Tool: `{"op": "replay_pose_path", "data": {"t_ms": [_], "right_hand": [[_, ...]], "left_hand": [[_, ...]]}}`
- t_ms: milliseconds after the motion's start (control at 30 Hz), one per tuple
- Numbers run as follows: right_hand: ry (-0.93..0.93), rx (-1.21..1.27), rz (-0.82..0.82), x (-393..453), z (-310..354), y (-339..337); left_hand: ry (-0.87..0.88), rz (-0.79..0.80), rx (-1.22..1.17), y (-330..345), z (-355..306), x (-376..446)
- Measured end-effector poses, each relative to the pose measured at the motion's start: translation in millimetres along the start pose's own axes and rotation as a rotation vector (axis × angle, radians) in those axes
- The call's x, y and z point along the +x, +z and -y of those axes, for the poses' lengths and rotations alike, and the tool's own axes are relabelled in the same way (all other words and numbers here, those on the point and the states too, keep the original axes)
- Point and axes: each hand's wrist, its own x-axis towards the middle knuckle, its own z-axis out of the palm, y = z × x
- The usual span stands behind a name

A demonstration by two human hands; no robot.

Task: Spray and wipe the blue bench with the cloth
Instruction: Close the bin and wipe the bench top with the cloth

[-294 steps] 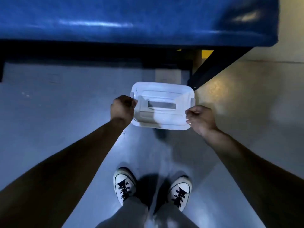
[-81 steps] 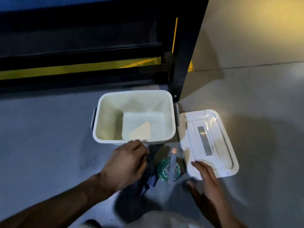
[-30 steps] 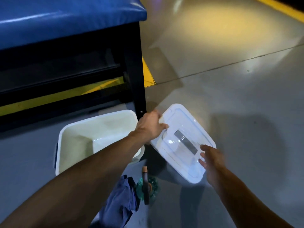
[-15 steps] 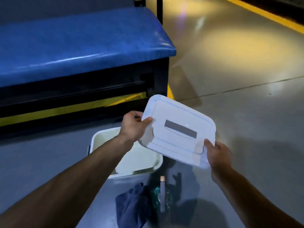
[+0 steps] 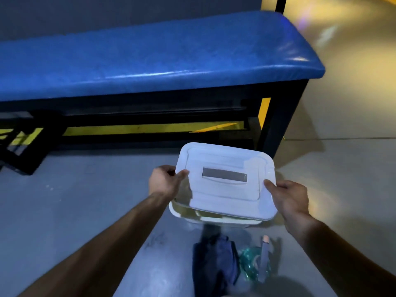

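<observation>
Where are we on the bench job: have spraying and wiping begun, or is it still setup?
Still setup. Done: the cloth and spray bottle are out on the floor near the feet. In hand: left hand and right hand hold the lid over the bin, not yet seated. Left: pick up bottle and cloth, spray and wipe the blue bench, which shows no cloth on it.

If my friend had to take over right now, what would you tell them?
Left hand and right hand each grip a side of the white lid, held just above the white box, not yet shut.
The blue cloth and spray bottle lie on the floor near the feet.
The blue bench is ahead, not sprayed or wiped yet.
Left to do: set the lid down, take bottle and cloth, spray, wipe.
</observation>
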Motion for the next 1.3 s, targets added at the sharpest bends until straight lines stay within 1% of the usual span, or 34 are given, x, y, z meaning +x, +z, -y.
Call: {"op": "replay_pose_path", "data": {"t_ms": [167, 367, 633, 767, 867, 933, 967, 1033, 1067, 1133, 1200, 1267, 1300], "right_hand": [[-0.021, -0.118, 0.058, 1.9, -2.6, 12.1], [-0.077, -0.215, 0.006, 1.9, -17.8, 24.0], [-0.140, -0.223, -0.057, 1.9, -26.5, 33.8], [-0.143, -0.252, -0.058, 0.6, -27.0, 32.9], [-0.178, -0.312, -0.051, 2.0, -28.4, 30.1], [-0.191, -0.360, -0.063, 5.2, -30.1, 27.5], [-0.193, -0.366, -0.072, 7.4, -29.6, 26.5], [-0.172, -0.345, -0.067, 10.5, -25.9, 24.6], [-0.127, -0.342, -0.040, 12.1, -23.2, 24.1], [0.000, -0.361, 0.065, 16.5, -21.4, 24.1], [0.097, -0.300, 0.173, 22.3, -26.1, 25.1], [0.109, -0.250, 0.191, 25.7, -30.8, 27.2], [0.077, -0.284, 0.173, 26.4, -31.4, 28.7]], "left_hand": [[-0.045, 0.024, 0.061, 9.2, 26.7, 6.4], [-0.018, -0.001, 0.147, 21.3, 53.2, 6.7], [-0.053, -0.033, 0.124, 27.2, 58.5, 10.6], [-0.084, -0.071, 0.128, 25.3, 62.5, 12.6], [-0.155, -0.011, 0.113, 22.1, 60.2, 16.9], [-0.193, 0.037, 0.051, 19.1, 53.8, 20.6], [-0.200, 0.036, 0.027, 17.4, 49.3, 21.9], [-0.205, 0.015, 0.027, 14.5, 43.9, 25.9], [-0.218, 0.023, 0.035, 13.8, 43.6, 27.8], [-0.273, 0.089, 0.052, 14.6, 44.2, 28.4], [-0.286, 0.142, 0.057, 18.7, 50.0, 29.5], [-0.243, 0.129, 0.050, 23.8, 55.5, 29.4], [-0.217, 0.106, 0.057, 25.4, 56.9, 29.4]]}}
